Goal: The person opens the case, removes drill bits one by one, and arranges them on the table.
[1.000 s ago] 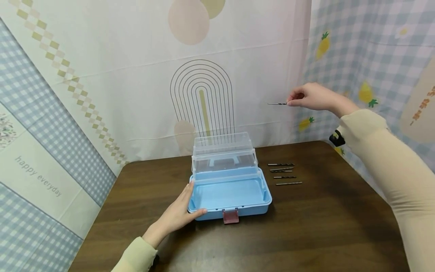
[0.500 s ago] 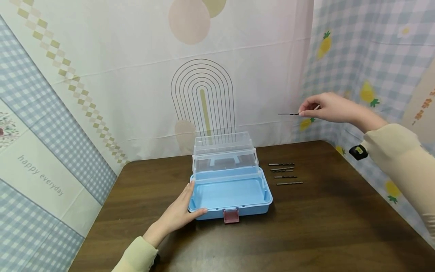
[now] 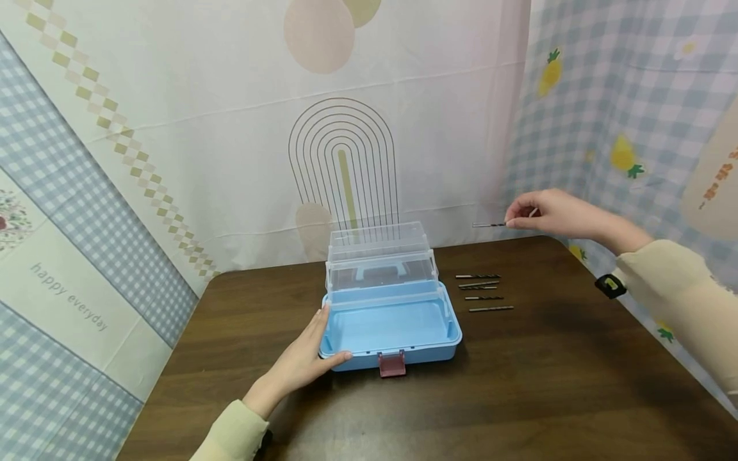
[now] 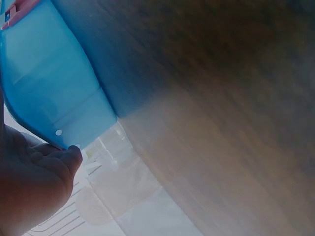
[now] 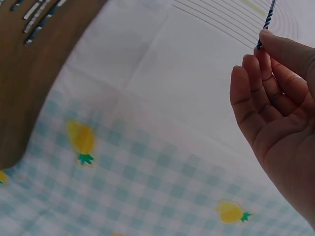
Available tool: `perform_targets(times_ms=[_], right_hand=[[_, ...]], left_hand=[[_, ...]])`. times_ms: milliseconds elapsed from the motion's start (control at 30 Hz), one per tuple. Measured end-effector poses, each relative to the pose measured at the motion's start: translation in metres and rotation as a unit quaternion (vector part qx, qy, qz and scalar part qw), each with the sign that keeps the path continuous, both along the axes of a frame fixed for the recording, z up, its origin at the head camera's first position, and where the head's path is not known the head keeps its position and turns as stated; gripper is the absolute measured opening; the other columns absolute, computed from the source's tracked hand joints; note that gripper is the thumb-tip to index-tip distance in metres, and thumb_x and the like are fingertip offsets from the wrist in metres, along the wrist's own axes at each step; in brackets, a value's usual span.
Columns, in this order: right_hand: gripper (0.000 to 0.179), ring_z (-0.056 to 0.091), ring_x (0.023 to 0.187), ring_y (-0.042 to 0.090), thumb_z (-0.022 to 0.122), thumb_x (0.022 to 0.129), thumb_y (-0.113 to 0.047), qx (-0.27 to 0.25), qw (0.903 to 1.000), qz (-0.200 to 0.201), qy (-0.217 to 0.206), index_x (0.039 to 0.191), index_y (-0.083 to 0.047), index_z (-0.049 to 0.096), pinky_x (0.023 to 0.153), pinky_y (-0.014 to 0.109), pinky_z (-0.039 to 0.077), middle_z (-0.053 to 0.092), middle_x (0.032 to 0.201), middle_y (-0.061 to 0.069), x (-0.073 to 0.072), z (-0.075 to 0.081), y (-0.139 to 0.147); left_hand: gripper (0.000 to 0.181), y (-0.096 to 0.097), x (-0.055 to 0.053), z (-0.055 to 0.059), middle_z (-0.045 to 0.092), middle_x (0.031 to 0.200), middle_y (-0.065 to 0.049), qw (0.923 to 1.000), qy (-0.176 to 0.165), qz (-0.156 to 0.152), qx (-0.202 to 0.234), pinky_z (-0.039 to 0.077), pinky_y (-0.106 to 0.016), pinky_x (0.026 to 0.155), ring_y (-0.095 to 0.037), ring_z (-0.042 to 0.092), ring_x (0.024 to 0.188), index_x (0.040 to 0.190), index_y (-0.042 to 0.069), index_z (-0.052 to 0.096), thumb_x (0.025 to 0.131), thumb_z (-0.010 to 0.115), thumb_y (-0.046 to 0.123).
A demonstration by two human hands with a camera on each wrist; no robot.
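A thin drill bit [image 3: 487, 225] is pinched by its dark fluted end between thumb and forefinger of my right hand [image 3: 548, 211]. It points left, level, up above the back right of the table. The right wrist view shows the bit's spiral flutes [image 5: 268, 20] at the fingertips. My left hand [image 3: 302, 355] rests on the left front corner of a light blue toolbox [image 3: 398, 358], thumb along the front rim and fingers on the left side. In the left wrist view, its fingers [image 4: 64, 160] touch the box's edge. The box's clear lid [image 3: 377, 238] stands raised, with a pinkish latch [image 3: 392, 365] hanging in front.
Several drill bits lie in a loose column right of the box, among them a dark one [image 3: 478, 276] at the back and a grey one [image 3: 491, 309] at the front. The brown wooden table [image 3: 519, 384] ends at a patterned cloth backdrop [image 3: 455, 128].
My right hand has moved right and then down, carrying the drill bit closer to the table's level. The left hand and the toolbox have stayed where they were.
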State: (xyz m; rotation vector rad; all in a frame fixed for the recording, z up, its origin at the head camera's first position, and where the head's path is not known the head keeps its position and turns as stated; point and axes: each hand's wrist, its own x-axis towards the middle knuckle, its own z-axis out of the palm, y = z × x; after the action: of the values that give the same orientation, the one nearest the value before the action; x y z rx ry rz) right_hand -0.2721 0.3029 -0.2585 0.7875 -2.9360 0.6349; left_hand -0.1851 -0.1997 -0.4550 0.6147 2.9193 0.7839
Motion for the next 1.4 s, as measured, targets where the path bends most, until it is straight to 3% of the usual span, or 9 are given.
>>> perform_targets(times_ms=[367, 733, 1067, 1400], right_hand=[[0.003, 0.056, 0.075, 0.009, 0.069, 0.098, -0.014, -0.022, 0.9987, 0.046, 0.005, 0.099, -0.014, 0.071, 0.067, 0.028, 0.048, 0.065, 0.087, -0.006, 0.005, -0.053, -0.001], [0.008, 0.052, 0.069, 0.006, 0.069, 0.097, -0.010, -0.024, 0.9979, 0.056, -0.021, 0.094, -0.018, 0.070, 0.063, 0.027, 0.046, 0.065, 0.088, -0.005, 0.010, -0.108, 0.001], [0.005, 0.055, 0.074, 0.007, 0.065, 0.099, -0.010, -0.039, 0.9958, 0.055, -0.062, 0.097, -0.010, 0.069, 0.063, 0.028, 0.047, 0.068, 0.093, 0.000, 0.016, -0.147, 0.008], [0.007, 0.053, 0.075, 0.003, 0.066, 0.099, -0.011, -0.043, 0.9937, 0.071, -0.075, 0.093, -0.015, 0.068, 0.065, 0.027, 0.047, 0.064, 0.090, -0.009, 0.015, -0.183, 0.011]], left_hand=[[0.112, -0.001, 0.001, 0.001, 0.002, 0.169, -0.001, 1.0000, -0.006, 0.001, 0.006, 0.026, -0.053, 0.118, -0.023, 0.009, 0.154, 0.163, 0.020, -0.002, 0.086, 0.057, 0.076], [0.113, -0.001, -0.001, 0.000, 0.003, 0.169, -0.002, 1.0000, -0.001, 0.000, -0.002, 0.026, -0.051, 0.118, -0.027, 0.011, 0.154, 0.163, 0.018, -0.001, 0.086, 0.058, 0.076], [0.113, -0.001, -0.002, -0.002, 0.003, 0.169, -0.003, 1.0000, -0.003, -0.002, -0.005, 0.026, -0.052, 0.118, -0.027, 0.011, 0.154, 0.163, 0.018, -0.002, 0.086, 0.057, 0.076], [0.113, -0.001, -0.002, -0.002, 0.003, 0.169, -0.003, 1.0000, -0.003, 0.000, -0.006, 0.025, -0.052, 0.118, -0.026, 0.010, 0.154, 0.163, 0.018, -0.002, 0.086, 0.056, 0.077]])
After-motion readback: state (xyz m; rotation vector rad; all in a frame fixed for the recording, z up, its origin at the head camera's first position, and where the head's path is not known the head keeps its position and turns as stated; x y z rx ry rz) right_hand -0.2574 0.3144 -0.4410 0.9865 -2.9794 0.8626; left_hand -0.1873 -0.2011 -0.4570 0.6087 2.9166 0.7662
